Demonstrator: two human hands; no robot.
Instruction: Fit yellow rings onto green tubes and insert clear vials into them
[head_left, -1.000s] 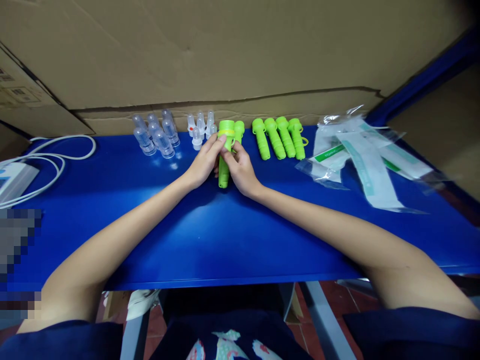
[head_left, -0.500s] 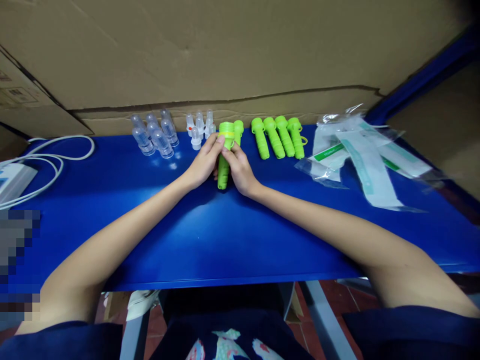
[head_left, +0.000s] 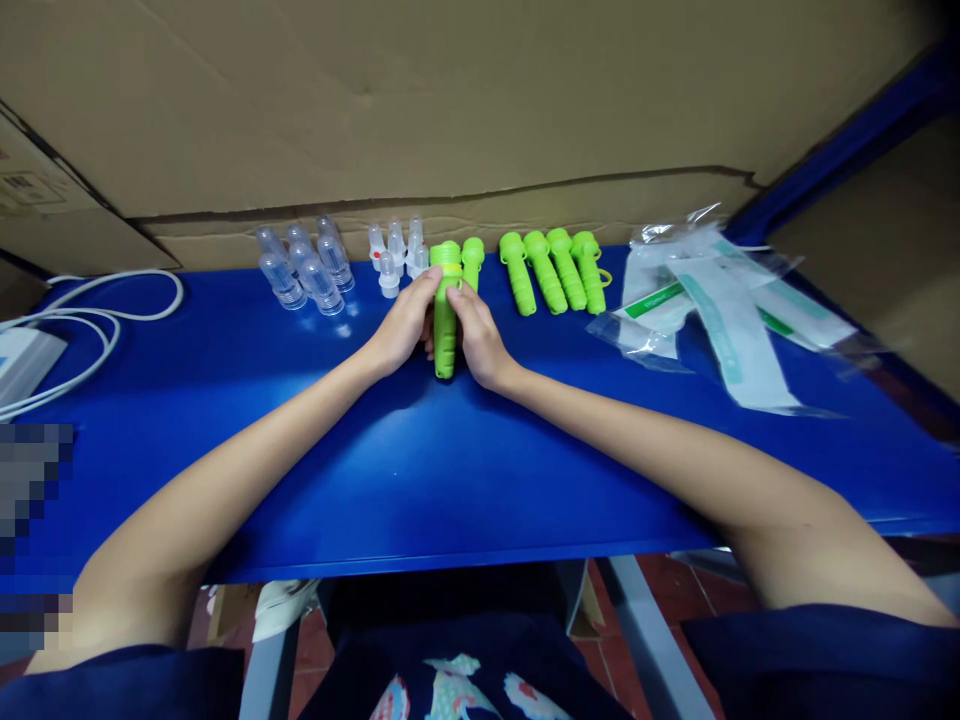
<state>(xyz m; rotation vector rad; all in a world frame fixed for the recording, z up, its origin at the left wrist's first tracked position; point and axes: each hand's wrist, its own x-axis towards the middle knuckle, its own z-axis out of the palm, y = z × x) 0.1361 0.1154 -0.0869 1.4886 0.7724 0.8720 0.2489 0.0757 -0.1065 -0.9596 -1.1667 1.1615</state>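
Note:
A lime-green flashlight point(head_left: 445, 345) with a ribbed body stands between my two hands, its wide head tilted away from me. My left hand point(head_left: 407, 318) wraps its left side, thumb along the body just under the head. From the right, my right hand point(head_left: 481, 335) closes on it too, thumb pressed near the collar. Some fingers of both hands are hidden behind the body. Just behind and right of my hands is another green flashlight point(head_left: 472, 258). Beyond my left hand stand several small clear-topped pieces with white bases point(head_left: 388, 277).
A row of several green flashlights point(head_left: 555, 272) lies at the back. Clear plastic domed tubes point(head_left: 322, 287) stand at the back left. White-and-green plastic packets point(head_left: 731, 330) lie to the right. A white cable point(head_left: 112, 340) loops at the left. Cardboard point(head_left: 450, 110) walls the blue table point(head_left: 360, 480).
The thumbs have shifted slightly on the green flashlight, spreading a little apart, so more of its body shows. The whole view has moved slightly. Both hands still hold the flashlight.

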